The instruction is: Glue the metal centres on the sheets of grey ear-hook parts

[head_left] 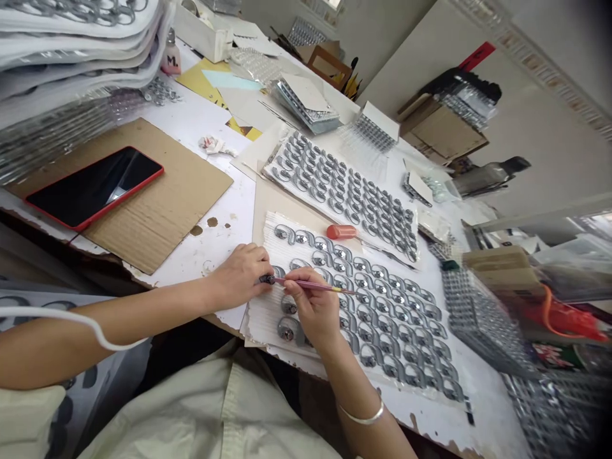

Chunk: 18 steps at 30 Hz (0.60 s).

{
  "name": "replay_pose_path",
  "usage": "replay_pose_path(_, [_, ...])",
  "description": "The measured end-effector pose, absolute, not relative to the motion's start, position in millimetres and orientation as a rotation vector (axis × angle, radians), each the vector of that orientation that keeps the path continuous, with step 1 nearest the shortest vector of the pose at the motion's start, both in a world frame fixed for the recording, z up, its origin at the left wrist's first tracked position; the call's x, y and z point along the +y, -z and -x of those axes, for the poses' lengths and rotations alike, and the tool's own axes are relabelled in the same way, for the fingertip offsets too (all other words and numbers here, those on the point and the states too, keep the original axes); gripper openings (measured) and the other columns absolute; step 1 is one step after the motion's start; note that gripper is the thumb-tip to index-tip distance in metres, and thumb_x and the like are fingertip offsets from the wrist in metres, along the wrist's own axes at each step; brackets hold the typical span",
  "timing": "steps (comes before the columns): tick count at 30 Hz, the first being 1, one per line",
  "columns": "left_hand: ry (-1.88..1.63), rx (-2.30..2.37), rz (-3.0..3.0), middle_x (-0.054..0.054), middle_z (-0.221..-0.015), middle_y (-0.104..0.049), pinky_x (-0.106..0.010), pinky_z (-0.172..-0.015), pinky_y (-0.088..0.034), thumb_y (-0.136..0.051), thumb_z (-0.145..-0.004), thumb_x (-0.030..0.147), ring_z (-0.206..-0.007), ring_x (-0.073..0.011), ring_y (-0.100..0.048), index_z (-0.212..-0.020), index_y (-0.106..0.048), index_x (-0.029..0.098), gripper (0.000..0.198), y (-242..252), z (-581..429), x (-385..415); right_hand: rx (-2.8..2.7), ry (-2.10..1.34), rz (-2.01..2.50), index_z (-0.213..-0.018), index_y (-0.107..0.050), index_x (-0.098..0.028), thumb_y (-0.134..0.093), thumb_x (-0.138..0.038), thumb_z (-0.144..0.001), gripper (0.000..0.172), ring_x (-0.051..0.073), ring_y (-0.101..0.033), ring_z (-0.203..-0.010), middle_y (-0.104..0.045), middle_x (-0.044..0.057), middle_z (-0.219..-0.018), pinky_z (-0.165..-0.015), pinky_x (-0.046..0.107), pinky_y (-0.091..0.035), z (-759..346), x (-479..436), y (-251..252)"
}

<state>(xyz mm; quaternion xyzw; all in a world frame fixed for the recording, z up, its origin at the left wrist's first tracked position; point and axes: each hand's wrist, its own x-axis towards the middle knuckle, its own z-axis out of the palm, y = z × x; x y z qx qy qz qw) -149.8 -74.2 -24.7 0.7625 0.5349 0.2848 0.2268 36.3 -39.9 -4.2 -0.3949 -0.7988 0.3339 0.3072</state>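
Note:
My right hand (313, 309) holds a thin paintbrush (310, 285) like a pen, with its pink handle and yellow band pointing right. The brush tip meets a small dark piece (266, 279) pinched in the curled fingers of my left hand (239, 275). Both hands rest over a ridged white card sheet (261, 299) carrying rows of curved silver ornaments (382, 325). A silver bangle (361, 415) circles my right wrist. The hands hide part of the sheet's left side.
A second ornament sheet (339, 197) lies beyond, with an orange-capped tube (341, 231) at its edge. A red-edged phone (93, 187) sits on cardboard (157, 191) at left. Stacked sheets (71, 51) rise far left; wire-mesh stacks (478, 319) stand right.

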Motion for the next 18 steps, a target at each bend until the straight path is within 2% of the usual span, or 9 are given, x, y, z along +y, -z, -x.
replay_pose_path(9, [-0.742, 1.489, -2.209, -0.007, -0.094, -0.060, -0.037, -0.082, -0.040, -0.062, -0.085, 0.026, -0.092, -0.0220, -0.050, -0.087, -0.071, 0.015, 0.014, 26.9, 147.9, -71.6, -2.354, -0.492, 0.924, -0.083, -0.059, -0.020, -0.054, -0.022, -0.088, 0.008, 0.012, -0.059, -0.066, -0.061, 0.000, -0.072, -0.059, 0.024, -0.047, -30.5, -41.9, 7.3])
replay_pose_path(18, [-0.641, 1.494, -2.204, -0.008, -0.098, -0.061, -0.037, -0.083, -0.040, -0.061, -0.086, 0.026, -0.095, -0.0230, -0.051, -0.086, -0.071, 0.014, 0.016, 21.5, 148.4, -69.7, -2.362, -0.551, 0.978, -0.082, -0.059, -0.020, -0.052, -0.022, -0.089, 0.010, 0.013, -0.058, -0.063, -0.060, 0.000, -0.071, -0.057, 0.026, -0.046, -32.4, -42.1, 11.0])
